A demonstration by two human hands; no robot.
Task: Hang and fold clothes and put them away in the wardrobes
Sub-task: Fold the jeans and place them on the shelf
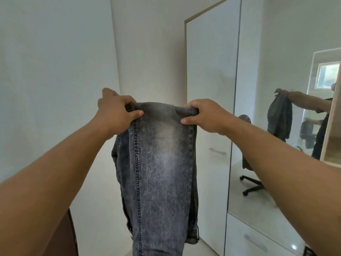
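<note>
- Reaching out from the bottom corners, both bare forearms stretching forward at chest height.
- Gripping the top fold of the jeans at its left corner with the left hand, fingers curling over the far side, thumb pressing on the near face.
- Gripping the right corner of the same fold with the right hand, fingers wrapping over the edge, thumb lying along the front.
- Hanging straight down between the two hands, faded grey-blue denim, doubled over, pale stitched seam running down its left side, lower end dropping out of view at the bottom.
- Showing at the bottom left, just beside the left forearm, a dark brown edge; cannot tell what it is.
- Standing behind the jeans to the right, a white wardrobe with its door closed and a metal handle.
- Reflecting in the wardrobe's mirror further right, the person holding the garment, an office chair and a small window.
</note>
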